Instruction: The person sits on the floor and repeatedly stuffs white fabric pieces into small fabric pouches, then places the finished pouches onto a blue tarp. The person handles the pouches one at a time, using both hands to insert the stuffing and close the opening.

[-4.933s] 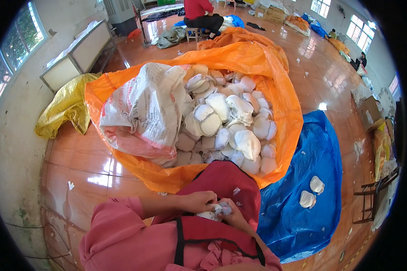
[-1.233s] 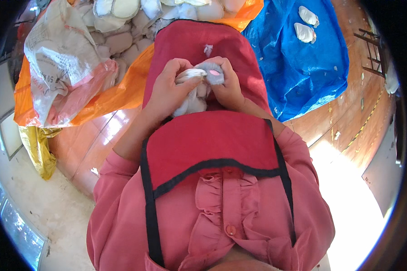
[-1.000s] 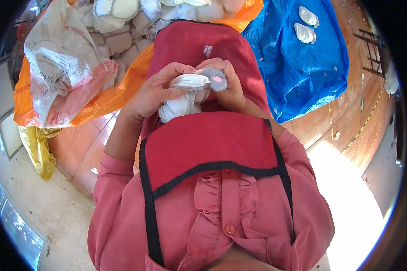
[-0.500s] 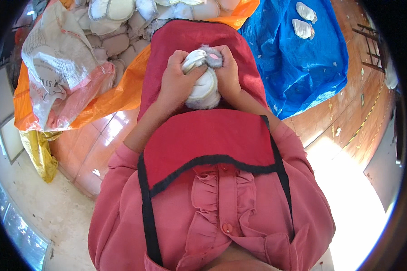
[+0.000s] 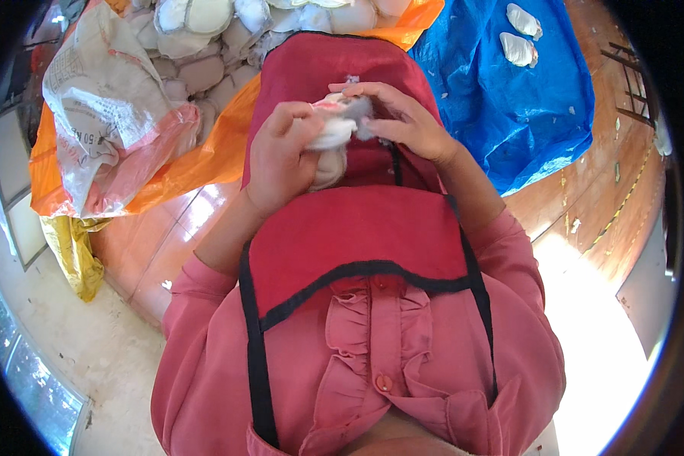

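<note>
Over my lap is a small plush slipper (image 5: 330,163), white and padded with grey fur, seemingly partly inside out. My left hand (image 5: 285,148) is closed round its white side, with the fingers and thumb pressed on the cloth. At its far right end, my right hand (image 5: 406,121) curves its fingers over a tuft of grey fur, the thumb below. A little pinkish cloth shows between the hands. Motion blurs the fur and the right fingertips, and my left hand covers part of the slipper.
The red apron (image 5: 304,68) covers my lap. A heap of similar white padded pieces (image 5: 201,72) lies at the far left on an orange sheet (image 5: 235,114), beside a whitish woven sack (image 5: 102,99). On the blue sheet (image 5: 494,121) at right lie two white pieces (image 5: 519,49).
The slipper has been turned in my hands, and its white side has shifted left. My right hand has opened out and moved right, its fingers now over the top of the fur.
</note>
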`<state>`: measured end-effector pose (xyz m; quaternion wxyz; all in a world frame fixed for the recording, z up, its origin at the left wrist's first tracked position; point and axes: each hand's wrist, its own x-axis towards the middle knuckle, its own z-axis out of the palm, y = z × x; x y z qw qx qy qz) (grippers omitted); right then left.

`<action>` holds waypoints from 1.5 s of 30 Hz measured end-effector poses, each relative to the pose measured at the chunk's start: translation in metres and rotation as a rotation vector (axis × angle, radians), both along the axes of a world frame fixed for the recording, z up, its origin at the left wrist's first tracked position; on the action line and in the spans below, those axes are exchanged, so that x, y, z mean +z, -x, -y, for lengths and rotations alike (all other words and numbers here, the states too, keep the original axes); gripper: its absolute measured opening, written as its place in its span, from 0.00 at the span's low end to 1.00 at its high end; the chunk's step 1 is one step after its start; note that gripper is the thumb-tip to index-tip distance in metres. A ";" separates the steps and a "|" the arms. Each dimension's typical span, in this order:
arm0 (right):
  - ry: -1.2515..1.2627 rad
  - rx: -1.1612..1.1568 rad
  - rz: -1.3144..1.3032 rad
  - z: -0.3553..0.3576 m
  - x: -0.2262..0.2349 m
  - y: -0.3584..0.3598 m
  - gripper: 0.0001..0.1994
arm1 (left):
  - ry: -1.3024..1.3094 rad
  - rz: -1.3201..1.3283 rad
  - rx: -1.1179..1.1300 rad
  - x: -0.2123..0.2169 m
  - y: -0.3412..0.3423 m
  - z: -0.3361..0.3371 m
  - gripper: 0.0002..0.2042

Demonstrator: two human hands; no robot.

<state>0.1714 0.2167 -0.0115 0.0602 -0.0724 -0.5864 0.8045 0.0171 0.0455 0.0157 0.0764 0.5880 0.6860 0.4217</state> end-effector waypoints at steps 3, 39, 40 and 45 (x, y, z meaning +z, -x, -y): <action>-0.169 0.066 0.186 -0.005 0.027 0.007 0.20 | 0.017 -0.242 -0.167 0.015 0.006 0.005 0.17; -0.079 -0.464 0.334 0.054 -0.036 0.024 0.20 | -0.115 -0.275 -0.026 -0.021 -0.006 0.001 0.18; -0.147 -0.418 0.340 0.051 -0.037 0.023 0.19 | -0.035 -0.253 -0.087 -0.014 -0.002 -0.001 0.18; -0.344 -0.367 0.278 0.047 -0.023 0.028 0.18 | 0.226 -0.086 -0.294 0.014 0.019 -0.004 0.25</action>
